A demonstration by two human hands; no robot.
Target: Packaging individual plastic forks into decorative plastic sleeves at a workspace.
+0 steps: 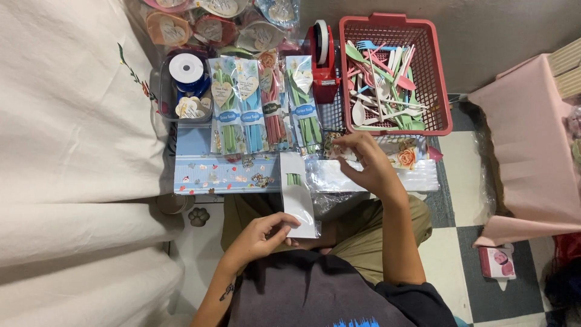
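Observation:
My left hand (pixel 261 235) holds a clear plastic sleeve (pixel 297 195) with a white card and green cutlery inside, over my lap. My right hand (pixel 366 162) reaches forward, fingers pinched at a small floral paper piece (pixel 334 145) on a pile of clear sleeves (pixel 363 177). Several packed cutlery sets (pixel 266 103) in green, blue and red lie in a row just beyond, on a patterned blue box (pixel 224 175).
A red basket (pixel 445 91) of loose pastel plastic cutlery stands at the back right, a red tape dispenser (pixel 322 57) beside it. A tub with blue ribbon spool (pixel 186 69) and heart tags sits left. White cloth (pixel 66 139) at left, pink cloth (pixel 529 151) at right.

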